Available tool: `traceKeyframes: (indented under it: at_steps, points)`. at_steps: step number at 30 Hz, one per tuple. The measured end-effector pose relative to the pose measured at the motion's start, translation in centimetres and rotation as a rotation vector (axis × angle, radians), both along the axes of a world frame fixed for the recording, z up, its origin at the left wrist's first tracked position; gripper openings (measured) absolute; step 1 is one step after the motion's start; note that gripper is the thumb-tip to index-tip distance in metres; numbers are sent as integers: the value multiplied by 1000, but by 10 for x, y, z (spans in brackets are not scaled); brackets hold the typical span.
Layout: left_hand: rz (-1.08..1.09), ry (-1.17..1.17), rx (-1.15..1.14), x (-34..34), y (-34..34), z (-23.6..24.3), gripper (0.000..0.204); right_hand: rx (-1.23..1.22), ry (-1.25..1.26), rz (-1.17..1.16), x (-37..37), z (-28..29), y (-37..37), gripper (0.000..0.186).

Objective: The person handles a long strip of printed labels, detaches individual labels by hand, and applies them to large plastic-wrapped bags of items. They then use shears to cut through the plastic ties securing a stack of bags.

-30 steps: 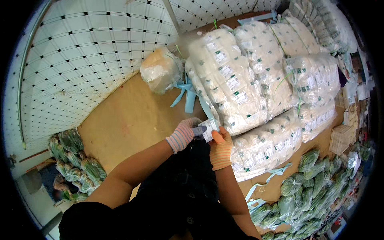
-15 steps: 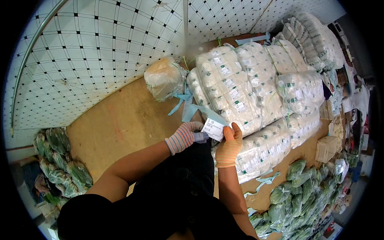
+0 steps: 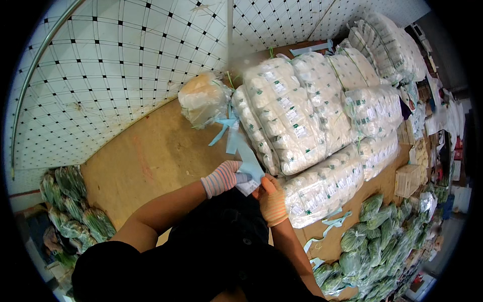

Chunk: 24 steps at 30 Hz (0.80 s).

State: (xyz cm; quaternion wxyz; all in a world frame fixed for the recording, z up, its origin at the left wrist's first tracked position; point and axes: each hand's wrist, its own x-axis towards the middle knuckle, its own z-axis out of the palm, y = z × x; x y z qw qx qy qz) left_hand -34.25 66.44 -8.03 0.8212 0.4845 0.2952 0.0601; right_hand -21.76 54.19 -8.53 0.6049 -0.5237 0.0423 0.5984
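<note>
A light blue backing strip (image 3: pixel 249 160) runs down between my hands, with a printed white label (image 3: pixel 246 189) at its lower end. My left hand (image 3: pixel 225 177), in a glove striped pink and blue-grey, pinches the strip's left side. My right hand (image 3: pixel 273 200), in an orange striped glove, grips its lower right corner; some fingertips are tucked behind it. More of the blue strip hangs by a clear bag with tan contents (image 3: pixel 201 103) beyond my left hand. Clear bales of white packs (image 3: pixel 289 121), several bearing white labels, lie just past my right hand.
Bagged green vegetables (image 3: pixel 372 246) cover the floor at right, and more green bundles (image 3: pixel 75 201) lie at left. A pale crate (image 3: pixel 408 181) stands by the bales. Loose blue strips (image 3: pixel 329 226) lie on the brown floor (image 3: pixel 146 151). A tiled wall (image 3: pixel 110 70) rises behind.
Both hands have drawn the strip left and closer to my body. It has tilted, so its blue side now shows more and the printed label less.
</note>
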Motion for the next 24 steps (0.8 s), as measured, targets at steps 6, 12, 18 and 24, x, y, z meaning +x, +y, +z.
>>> traceKeyframes:
  at_steps: [6, 12, 18, 24]
  points:
    - [-510, -208, 447, -18, -1, 9, 20, 198, 570, 83, -6, 10, 3, 41]
    - [-919, 85, 518, -29, 3, 19, 38, 270, 341, 73, 8, 18, 9, 35]
    - [-352, -196, -438, -36, 0, 10, 70, 241, 14, 362, -10, 46, 3, 34]
    - [-28, -445, -750, -2, -12, 21, 73, 97, -240, 571, -19, 54, -35, 23]
